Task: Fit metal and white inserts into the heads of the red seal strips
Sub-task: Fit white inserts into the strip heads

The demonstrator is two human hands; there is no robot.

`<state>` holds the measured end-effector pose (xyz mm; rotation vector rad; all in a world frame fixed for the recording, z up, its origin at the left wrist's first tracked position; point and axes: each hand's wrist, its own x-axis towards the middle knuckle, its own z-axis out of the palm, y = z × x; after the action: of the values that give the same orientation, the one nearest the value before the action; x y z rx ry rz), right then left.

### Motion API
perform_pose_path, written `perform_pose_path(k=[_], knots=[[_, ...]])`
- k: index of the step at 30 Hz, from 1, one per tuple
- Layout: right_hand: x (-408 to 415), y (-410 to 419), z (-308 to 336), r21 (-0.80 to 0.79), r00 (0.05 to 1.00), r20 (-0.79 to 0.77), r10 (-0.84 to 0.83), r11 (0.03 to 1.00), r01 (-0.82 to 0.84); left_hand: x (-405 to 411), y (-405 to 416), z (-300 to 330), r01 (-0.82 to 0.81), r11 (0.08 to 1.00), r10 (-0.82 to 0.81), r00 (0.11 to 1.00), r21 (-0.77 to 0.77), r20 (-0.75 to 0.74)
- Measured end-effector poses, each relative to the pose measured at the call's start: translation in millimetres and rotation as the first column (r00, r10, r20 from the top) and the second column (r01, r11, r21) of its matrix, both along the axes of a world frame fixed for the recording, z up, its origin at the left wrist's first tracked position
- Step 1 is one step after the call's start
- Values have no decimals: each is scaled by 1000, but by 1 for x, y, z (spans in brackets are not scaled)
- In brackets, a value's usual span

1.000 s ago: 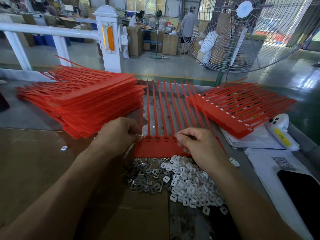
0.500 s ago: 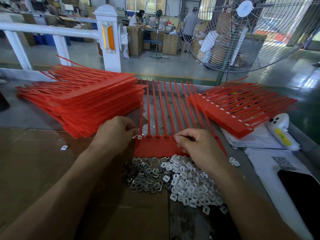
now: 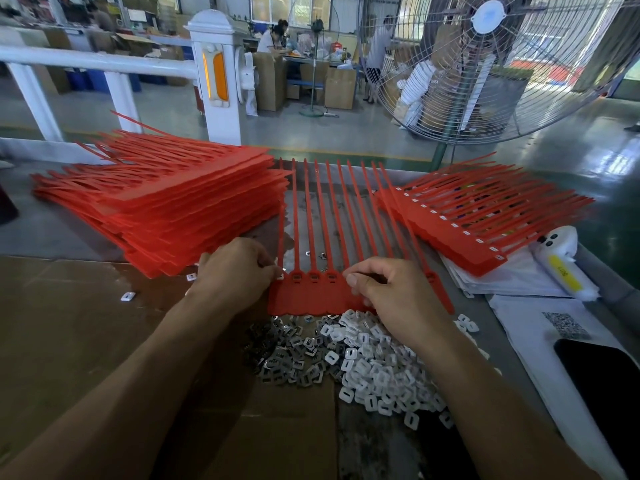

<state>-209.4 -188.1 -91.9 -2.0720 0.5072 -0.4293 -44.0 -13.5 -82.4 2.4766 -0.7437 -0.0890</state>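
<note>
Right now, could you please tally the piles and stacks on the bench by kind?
Red seal strip stacks: 2
Red strip sheet being worked: 1
Metal insert pile: 1
White insert pile: 1
Total: 5

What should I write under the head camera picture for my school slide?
Two hands, left and right, fit inserts into a sheet of red seal strips, beside piles of metal and white inserts.

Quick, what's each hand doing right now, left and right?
Left hand: fingers curled, pinching a white insert at the leftmost head of the red seal strip.
Right hand: fingers curled on the strip's heads; contents cannot be told.
</note>
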Motion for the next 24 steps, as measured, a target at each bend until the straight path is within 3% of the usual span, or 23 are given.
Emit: perform_pose_path(k=[9,15,19,24], knots=[[0,-1,1,64,993,86,-75,995,70,-1,-3,0,1,1000,-1,1000,18,14],[-1,0,3,189,982,153,-111,979,81,-9,-1,-2,-14,996,30,981,-84,194],[-1,1,6,254,977,178,-117,965,69,-24,-10,2,188,915,-147,979,-358,141],[1,3,9,373,981,184,-66,928,-7,-40,-19,0,450,816,-357,886,-363,296]])
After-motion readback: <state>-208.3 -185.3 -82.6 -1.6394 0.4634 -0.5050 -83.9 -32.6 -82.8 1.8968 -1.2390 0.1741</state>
